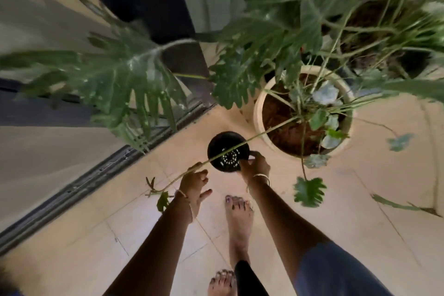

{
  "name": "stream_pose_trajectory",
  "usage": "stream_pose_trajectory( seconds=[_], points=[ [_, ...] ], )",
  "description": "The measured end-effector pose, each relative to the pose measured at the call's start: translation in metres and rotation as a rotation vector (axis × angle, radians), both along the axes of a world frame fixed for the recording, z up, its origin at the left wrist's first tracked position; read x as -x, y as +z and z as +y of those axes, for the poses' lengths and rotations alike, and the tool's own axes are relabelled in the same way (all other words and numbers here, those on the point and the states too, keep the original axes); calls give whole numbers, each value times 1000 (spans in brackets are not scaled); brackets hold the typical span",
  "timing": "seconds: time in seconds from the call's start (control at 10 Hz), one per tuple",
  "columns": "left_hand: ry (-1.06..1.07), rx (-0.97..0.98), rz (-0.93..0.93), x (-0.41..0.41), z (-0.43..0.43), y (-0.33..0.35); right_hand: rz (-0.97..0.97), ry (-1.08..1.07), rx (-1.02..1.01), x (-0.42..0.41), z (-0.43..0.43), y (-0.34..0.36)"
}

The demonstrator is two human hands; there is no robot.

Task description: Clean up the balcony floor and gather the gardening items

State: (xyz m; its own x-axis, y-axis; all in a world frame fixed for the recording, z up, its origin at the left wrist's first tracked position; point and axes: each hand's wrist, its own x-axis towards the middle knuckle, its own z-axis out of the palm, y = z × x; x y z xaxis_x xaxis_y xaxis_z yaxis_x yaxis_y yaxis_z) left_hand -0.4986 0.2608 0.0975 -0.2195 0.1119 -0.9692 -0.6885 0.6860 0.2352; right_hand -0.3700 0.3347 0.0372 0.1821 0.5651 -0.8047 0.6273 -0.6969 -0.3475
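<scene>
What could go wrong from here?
The right hand pinches the black pot only at its rim; it might slip.
The long stem from the cream pot lies across the black pot, by the left hand; moving the pot could snag or snap it.
A bare foot is close by; a dropped pot could hit it.
</scene>
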Motion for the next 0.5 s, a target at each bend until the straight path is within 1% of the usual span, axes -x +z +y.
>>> stream_pose_trajectory(
  seconds=[0.1, 0.3, 0.5],
  points=[
    [10, -17, 49, 13, 2, -28, 53, -12, -97, 14, 12, -29],
    [-27, -56, 66, 18, 35, -52, 175, -151, -152, 41, 33, -90],
    [-42, -11, 55, 5, 38, -55, 265, -148, -33, 46, 28, -122]
  ],
)
